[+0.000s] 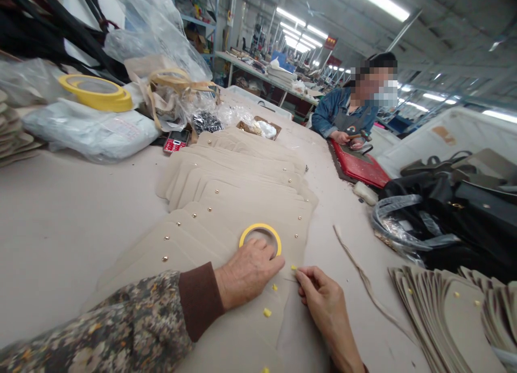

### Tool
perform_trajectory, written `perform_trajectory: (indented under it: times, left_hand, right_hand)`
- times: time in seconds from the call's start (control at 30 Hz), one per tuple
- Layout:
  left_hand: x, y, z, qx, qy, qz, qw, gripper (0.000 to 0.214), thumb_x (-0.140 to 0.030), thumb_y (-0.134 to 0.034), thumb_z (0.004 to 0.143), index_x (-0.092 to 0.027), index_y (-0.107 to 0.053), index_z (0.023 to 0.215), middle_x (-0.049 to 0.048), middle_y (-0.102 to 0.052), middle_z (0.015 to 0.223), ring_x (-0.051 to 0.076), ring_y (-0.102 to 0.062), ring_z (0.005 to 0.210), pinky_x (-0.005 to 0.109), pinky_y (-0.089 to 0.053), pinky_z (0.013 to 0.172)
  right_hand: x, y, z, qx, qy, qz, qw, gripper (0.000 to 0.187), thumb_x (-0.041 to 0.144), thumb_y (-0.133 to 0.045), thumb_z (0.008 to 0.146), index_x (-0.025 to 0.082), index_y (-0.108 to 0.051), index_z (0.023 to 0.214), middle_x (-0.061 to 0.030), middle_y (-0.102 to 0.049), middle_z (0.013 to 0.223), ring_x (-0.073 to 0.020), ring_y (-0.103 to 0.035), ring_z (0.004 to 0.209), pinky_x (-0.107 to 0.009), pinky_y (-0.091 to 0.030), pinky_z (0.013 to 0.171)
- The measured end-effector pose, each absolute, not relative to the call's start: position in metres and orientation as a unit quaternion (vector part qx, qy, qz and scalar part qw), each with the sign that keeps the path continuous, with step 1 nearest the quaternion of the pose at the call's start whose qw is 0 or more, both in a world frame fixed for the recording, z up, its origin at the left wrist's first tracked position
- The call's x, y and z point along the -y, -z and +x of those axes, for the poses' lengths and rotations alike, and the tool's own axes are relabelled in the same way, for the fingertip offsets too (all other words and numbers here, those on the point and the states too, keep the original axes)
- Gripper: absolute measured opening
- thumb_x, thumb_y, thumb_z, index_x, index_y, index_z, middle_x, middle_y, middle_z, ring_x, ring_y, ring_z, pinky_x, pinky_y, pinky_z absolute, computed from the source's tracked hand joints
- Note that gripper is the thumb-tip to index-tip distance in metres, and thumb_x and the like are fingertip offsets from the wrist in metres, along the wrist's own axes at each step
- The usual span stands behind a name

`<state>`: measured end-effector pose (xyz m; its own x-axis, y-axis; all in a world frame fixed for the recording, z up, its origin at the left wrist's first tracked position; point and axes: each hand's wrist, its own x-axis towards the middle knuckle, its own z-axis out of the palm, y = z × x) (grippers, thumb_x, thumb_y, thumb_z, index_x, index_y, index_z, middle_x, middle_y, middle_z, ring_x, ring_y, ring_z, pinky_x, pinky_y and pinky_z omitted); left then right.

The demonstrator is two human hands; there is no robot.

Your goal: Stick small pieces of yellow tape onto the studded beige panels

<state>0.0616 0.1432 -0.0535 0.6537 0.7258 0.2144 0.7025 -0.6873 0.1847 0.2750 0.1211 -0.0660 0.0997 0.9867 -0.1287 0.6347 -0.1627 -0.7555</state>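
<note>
My left hand (251, 270) has its fingers hooked into a roll of yellow tape (260, 227), lying over beige panels (258, 208). The panels overlap in a fanned stack, with small metal rivets (209, 209) along both sides. At the right edge of the stack, my right hand (323, 303) pinches with thumb and forefinger at a small piece of yellow tape (294, 267). Several other yellow tape pieces (267, 312) are stuck on the nearer panels, below my left hand.
Far right, a person (347, 114) works over a red board (357, 165). Black bags (448, 211) and a stack of beige panels (448, 308) lie to the right, near a thin strip (363, 278). Left are yellow tape rolls (97, 92) and a plastic-wrapped packet (92, 128).
</note>
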Motion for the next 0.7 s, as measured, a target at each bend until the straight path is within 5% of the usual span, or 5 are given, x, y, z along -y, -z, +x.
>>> perform_trajectory:
  times: [0.17,0.3,0.57,0.7]
  left_hand:
    - [-0.143,0.055,0.063,-0.394,-0.155,0.905,0.038,0.008,-0.016,-0.047,0.093,-0.019,-0.052,0.087,0.0049,-0.055,0.085,0.023,-0.049,0.078,0.036,-0.041,0.070]
    - [-0.144,0.055,0.063,-0.372,-0.176,0.911,0.036,0.010,-0.013,-0.046,0.092,-0.018,-0.052,0.087,0.0049,-0.055,0.084,0.022,-0.050,0.077,0.034,-0.042,0.069]
    - [-0.142,0.048,0.054,-0.327,-0.276,0.901,0.071,0.018,-0.014,-0.039,0.097,-0.018,-0.056,0.103,0.0013,-0.058,0.077,0.016,-0.057,0.070,0.024,-0.046,0.062]
    - [-0.138,0.053,0.054,-0.303,-0.345,0.883,0.100,0.032,-0.021,-0.037,0.101,-0.017,-0.042,0.132,0.0061,-0.068,0.097,0.017,-0.066,0.087,0.026,-0.054,0.076]
  right_hand:
    - [-0.123,0.065,0.264,0.644,-0.204,-0.692,0.255,0.032,0.047,-0.053,0.085,0.021,-0.071,0.078,-0.0059,-0.073,0.077,-0.0205,-0.064,0.069,-0.030,-0.044,0.069]
    - [-0.129,0.063,0.256,0.660,-0.169,-0.695,0.230,0.029,0.041,-0.052,0.086,0.022,-0.068,0.073,-0.0013,-0.068,0.066,-0.0177,-0.060,0.062,-0.028,-0.040,0.064]
    - [-0.118,0.049,0.263,0.681,-0.307,-0.645,0.159,0.028,0.032,-0.057,0.083,0.018,-0.066,0.060,0.0010,-0.065,0.058,-0.0161,-0.060,0.059,-0.024,-0.038,0.055]
    - [-0.109,0.044,0.262,0.697,-0.275,-0.579,0.323,0.020,0.031,-0.056,0.090,0.019,-0.072,0.086,-0.0012,-0.071,0.077,-0.0156,-0.064,0.070,-0.024,-0.047,0.064]
